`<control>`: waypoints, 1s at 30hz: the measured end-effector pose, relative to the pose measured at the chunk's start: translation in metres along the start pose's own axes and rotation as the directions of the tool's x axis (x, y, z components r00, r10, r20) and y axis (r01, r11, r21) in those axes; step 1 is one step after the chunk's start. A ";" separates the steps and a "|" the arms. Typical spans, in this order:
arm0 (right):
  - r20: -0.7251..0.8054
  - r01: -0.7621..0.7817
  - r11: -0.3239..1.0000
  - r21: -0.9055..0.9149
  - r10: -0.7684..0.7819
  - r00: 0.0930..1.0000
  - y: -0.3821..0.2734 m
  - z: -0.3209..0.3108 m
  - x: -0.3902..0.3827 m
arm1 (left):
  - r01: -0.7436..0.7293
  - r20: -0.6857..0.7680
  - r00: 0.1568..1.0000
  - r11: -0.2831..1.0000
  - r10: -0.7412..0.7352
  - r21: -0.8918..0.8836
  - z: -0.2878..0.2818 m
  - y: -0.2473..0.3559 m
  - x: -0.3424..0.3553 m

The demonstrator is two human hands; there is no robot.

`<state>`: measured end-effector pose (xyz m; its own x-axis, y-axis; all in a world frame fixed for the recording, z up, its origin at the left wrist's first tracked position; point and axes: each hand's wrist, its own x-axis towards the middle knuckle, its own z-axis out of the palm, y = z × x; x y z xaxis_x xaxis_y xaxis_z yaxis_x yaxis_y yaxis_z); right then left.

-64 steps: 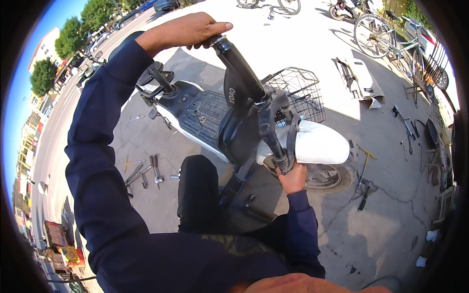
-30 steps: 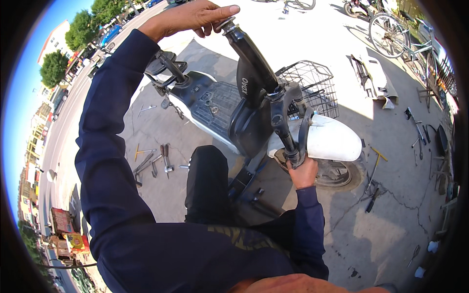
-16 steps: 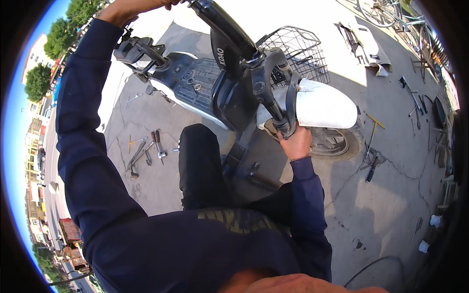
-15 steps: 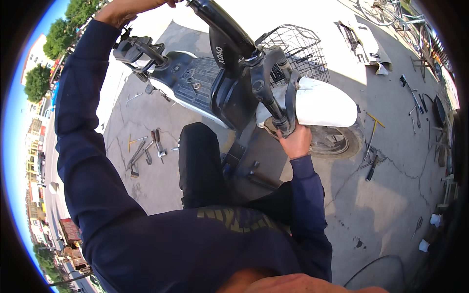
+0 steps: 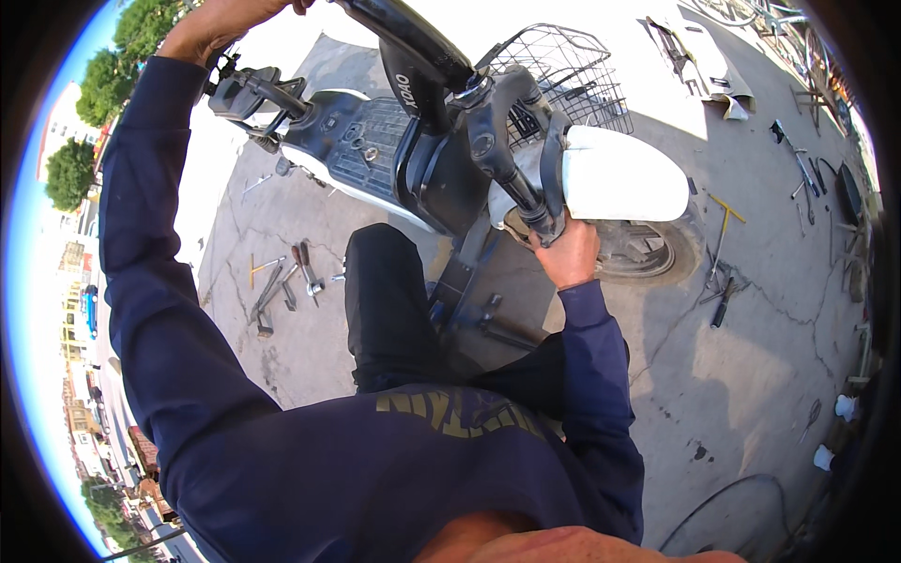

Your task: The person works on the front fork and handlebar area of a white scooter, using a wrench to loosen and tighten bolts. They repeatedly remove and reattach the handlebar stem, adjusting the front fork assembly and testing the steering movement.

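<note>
A white and black electric scooter [image 5: 361,141] stands in front of me, its white front fender [image 5: 624,176] toward the right. My right hand [image 5: 570,255] is closed round the lower end of the black front fork [image 5: 518,192], beside the front wheel [image 5: 648,253]. My left hand [image 5: 225,23] reaches up to the top edge, left of the black steering column [image 5: 413,47]. Its fingertips look curled, but the edge cuts off most of the fingers and whatever they hold. A wire basket [image 5: 563,80] sits beyond the fork.
Several hand tools [image 5: 286,281] lie on the cracked concrete left of my knee. A yellow T-handle wrench [image 5: 725,225] and a screwdriver [image 5: 722,305] lie right of the wheel. Farther right are more tools [image 5: 802,174], a white panel [image 5: 699,66] and parked bicycles [image 5: 784,23]. A black cable [image 5: 732,488] curls at lower right.
The view has shifted a little. My left hand and the top of the steering column appear farther left; the fork and my right hand appear slightly higher. The right hand keeps its grip.
</note>
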<state>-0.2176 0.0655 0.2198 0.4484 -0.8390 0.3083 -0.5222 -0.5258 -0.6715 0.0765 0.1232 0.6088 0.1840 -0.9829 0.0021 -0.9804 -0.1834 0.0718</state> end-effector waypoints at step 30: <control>-0.020 0.034 0.996 0.081 -0.032 0.999 0.006 0.004 -0.001 | 0.022 0.092 0.996 0.929 0.013 -0.368 -0.003 -0.026 0.003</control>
<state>-0.2182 0.0642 0.2125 0.4504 -0.8244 0.3429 -0.4465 -0.5406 -0.7130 0.1028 0.1252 0.6094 0.1638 -0.9825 -0.0892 -0.8813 -0.1863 0.4343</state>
